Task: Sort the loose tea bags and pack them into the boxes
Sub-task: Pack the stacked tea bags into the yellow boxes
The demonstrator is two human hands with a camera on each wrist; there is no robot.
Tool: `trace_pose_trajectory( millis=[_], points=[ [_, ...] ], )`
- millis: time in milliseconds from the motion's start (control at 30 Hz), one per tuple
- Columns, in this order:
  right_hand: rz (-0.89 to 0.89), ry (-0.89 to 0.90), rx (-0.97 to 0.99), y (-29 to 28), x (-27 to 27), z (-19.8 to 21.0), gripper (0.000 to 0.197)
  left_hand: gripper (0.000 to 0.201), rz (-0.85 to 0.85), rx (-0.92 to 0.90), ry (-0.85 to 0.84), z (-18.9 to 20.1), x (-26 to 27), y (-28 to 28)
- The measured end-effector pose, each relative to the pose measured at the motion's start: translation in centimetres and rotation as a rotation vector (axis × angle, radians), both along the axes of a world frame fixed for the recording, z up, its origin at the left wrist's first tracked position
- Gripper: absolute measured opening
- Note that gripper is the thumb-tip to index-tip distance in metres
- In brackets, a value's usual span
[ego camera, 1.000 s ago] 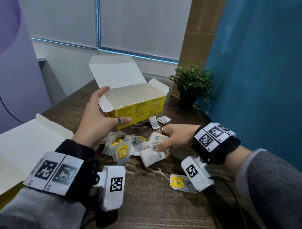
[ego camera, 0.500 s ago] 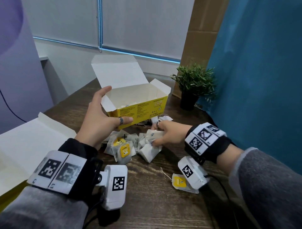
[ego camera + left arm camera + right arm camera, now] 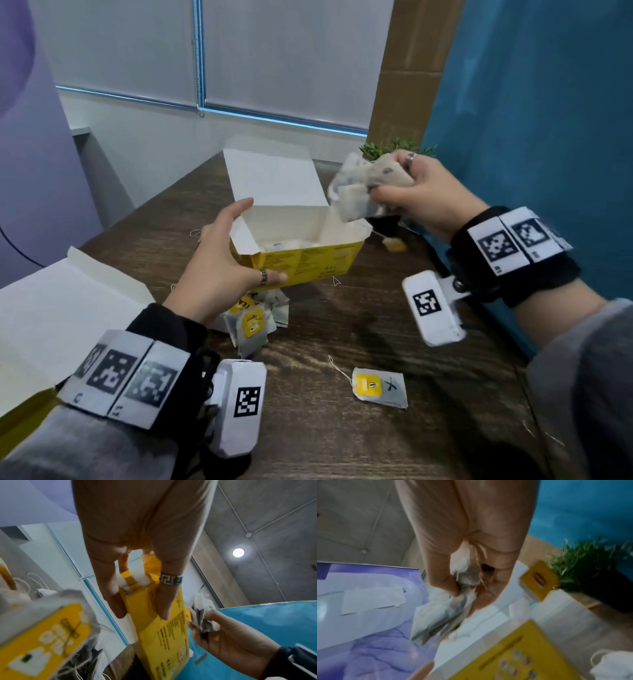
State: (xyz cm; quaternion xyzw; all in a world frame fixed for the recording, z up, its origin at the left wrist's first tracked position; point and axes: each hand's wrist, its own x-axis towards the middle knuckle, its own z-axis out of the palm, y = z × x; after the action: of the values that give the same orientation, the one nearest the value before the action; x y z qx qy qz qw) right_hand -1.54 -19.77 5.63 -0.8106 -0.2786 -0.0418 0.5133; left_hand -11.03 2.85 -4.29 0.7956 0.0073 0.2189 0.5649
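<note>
Surroundings: dark wood table (image 3: 308,428). One loose tea bag (image 3: 382,388) with a yellow tag lies flat near the front edge, apart from everything else. A small pile of tea bags (image 3: 251,322) sits just in front of the yellow tea box (image 3: 308,263), partly hidden by the left hand. A second box with its white lid open (image 3: 51,315) is at the left edge. A potted plant (image 3: 394,147) stands behind the right hand, mostly blocked by it. Blue partition on the right, purple panel on the left. Some white bags are already visible inside the yellow box.

Left hand (image 3: 222,263): grips the near-left corner of the yellow box, thumb with a ring along the front face, fingers up on the side flap. Left wrist view confirms fingers (image 3: 109,588) wrapped on the box end. The lid stands open toward the back.

Right hand (image 3: 421,195): raised above the right end of the box, fingers curled round a bunch of white tea bags (image 3: 363,188), which hang over the box opening. A yellow tag (image 3: 394,244) dangles on a string below, beside the box. Right wrist view is blurred.

Versus 0.5 s ago: right hand was down on the table gathering those bags from the pile; now lifted over the box. The pile is smaller. Left hand has the same grip.
</note>
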Motion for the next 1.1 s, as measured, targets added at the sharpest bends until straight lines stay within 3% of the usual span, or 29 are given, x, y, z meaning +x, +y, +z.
trace_pose_trajectory(
  millis=[67,133,233,300,367,467,567,733,900,1000,1100],
  points=[
    [0.127,0.161,0.045,1.8,-0.1,-0.4,0.024,0.106,-0.037,-0.004,0.005,-0.1,0.0,0.0],
    [0.165,0.228,-0.07,3.0,-0.1,-0.9,0.028,0.105,-0.066,0.001,-0.016,-0.1,0.0,0.0],
    [0.091,0.054,-0.495,3.7,0.1,-1.2,0.031,0.103,-0.084,-0.002,-0.048,-0.1,0.2,-0.2],
    [0.039,-0.042,-0.62,3.8,-0.1,-1.3,0.038,0.103,-0.081,-0.004,-0.059,-0.1,0.2,-0.2],
    [0.009,-0.148,-0.553,3.7,-0.6,-1.2,0.042,0.103,-0.067,-0.022,-0.063,-0.1,0.1,-0.1],
    [-0.04,-0.273,-0.307,2.6,-1.0,-0.3,0.03,0.105,-0.042,-0.05,-0.037,-0.1,0.2,0.0],
    [-0.066,-0.273,-0.328,0.8,-1.4,0.6,0.019,0.108,-0.062,-0.106,-0.01,-0.2,0.4,0.2],
    [0.099,-0.017,-0.555,-2.1,-2.7,-0.6,0.029,0.11,-0.039,-0.147,-0.006,-0.2,0.5,0.1],
    [0.318,0.307,-0.876,-2.6,-3.6,-6.2,0.029,0.106,0.002,-0.161,-0.02,-0.3,0.5,0.1],
    [0.355,0.386,-1.019,-2.4,-4.2,-8.5,0.041,0.108,-0.017,-0.162,-0.017,-0.2,0.4,-0.2],
    [0.395,0.415,-1.056,-2.5,-4.4,-9.2,0.036,0.108,-0.037,-0.143,-0.026,-0.3,0.4,-0.6]
  ],
)
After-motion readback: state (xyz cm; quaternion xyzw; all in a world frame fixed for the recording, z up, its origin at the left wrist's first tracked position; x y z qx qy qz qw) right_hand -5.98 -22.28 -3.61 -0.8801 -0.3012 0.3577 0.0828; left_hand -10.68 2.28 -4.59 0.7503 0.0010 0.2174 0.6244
